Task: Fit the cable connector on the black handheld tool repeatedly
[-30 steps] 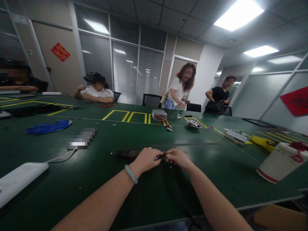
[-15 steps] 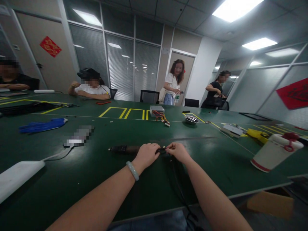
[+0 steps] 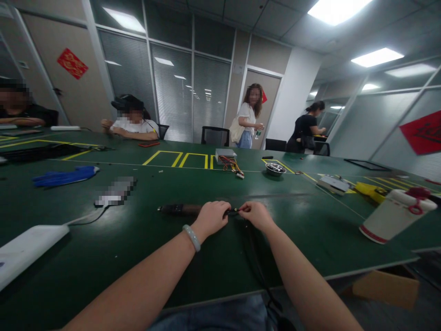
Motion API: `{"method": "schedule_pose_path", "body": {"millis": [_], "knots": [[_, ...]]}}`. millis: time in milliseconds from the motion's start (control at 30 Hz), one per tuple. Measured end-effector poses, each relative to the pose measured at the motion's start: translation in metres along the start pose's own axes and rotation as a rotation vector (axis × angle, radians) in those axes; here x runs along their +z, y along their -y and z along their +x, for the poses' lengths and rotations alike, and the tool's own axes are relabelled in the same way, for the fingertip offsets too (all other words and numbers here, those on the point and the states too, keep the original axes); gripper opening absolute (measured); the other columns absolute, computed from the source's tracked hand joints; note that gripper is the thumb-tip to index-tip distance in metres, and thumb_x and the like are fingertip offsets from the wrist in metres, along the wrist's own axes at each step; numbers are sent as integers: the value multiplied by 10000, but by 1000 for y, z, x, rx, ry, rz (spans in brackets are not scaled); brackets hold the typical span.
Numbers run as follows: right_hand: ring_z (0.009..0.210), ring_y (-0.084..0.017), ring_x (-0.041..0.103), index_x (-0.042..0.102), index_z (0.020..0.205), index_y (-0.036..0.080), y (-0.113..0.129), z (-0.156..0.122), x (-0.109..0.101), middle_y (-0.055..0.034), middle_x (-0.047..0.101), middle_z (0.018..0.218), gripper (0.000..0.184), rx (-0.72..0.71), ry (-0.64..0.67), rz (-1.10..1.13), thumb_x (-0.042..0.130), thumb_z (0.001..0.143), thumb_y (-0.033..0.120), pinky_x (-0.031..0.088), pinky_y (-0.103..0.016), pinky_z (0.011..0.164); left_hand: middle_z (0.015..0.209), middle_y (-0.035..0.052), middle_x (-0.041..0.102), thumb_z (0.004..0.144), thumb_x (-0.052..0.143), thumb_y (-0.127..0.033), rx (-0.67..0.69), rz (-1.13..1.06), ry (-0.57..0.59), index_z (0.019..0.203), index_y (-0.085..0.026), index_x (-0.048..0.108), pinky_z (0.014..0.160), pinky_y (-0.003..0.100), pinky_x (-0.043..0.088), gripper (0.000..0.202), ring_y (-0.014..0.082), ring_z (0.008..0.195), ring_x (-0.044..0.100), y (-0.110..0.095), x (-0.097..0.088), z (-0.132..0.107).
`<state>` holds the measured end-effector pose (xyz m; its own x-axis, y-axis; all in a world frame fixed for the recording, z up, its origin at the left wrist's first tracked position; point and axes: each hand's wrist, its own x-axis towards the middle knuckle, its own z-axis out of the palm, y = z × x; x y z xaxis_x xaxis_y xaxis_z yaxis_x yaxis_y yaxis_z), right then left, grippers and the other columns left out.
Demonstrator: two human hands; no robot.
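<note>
A dark, long-bodied electric screwdriver [image 3: 184,210] lies on the green table, its metal tip pointing left. My left hand [image 3: 212,218] is closed over its rear end and covers that part. Close by on the right, my right hand [image 3: 257,215] pinches a small dark piece with a light spot, seemingly at the tool's cord end; the fingers hide most of it. A black cable [image 3: 257,259] runs from below my right hand down over the table's front edge.
On the left are a blue glove [image 3: 67,176], a phone [image 3: 119,191] and a white power strip [image 3: 32,248]. Farther back stand a power supply [image 3: 225,155] and a metal bowl [image 3: 275,169]. A white cup [image 3: 392,218] stands right. Several people are beyond the table.
My hands stay nearly in place on the screwdriver and its cord end, with only a slight shift of the view. The standing person in white has turned and lowered a bottle.
</note>
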<state>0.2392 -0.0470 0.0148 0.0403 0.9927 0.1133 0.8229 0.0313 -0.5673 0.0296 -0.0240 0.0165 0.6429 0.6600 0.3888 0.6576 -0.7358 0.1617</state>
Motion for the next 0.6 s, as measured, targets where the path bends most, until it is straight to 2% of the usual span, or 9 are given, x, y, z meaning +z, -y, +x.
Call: {"method": "schedule_pose_path", "body": {"millis": [267, 600], "knots": [[741, -134, 634, 715, 920, 216, 5, -2, 0, -12, 703, 811, 179, -65, 1, -15, 638, 787, 308, 424, -218, 639, 1002, 30, 662, 877, 538, -303, -33, -36, 1, 983, -235, 621, 852, 314, 441, 150, 195, 934, 613, -1, 0, 2], [733, -137, 628, 721, 903, 225, 4, -2, 0, -10, 705, 802, 164, -28, -38, -62, 642, 775, 291, 414, -223, 629, 1046, 18, 661, 907, 511, -382, -35, -51, 5, 1027, -257, 634, 826, 311, 441, 213, 195, 930, 612, 3, 3, 3]]}}
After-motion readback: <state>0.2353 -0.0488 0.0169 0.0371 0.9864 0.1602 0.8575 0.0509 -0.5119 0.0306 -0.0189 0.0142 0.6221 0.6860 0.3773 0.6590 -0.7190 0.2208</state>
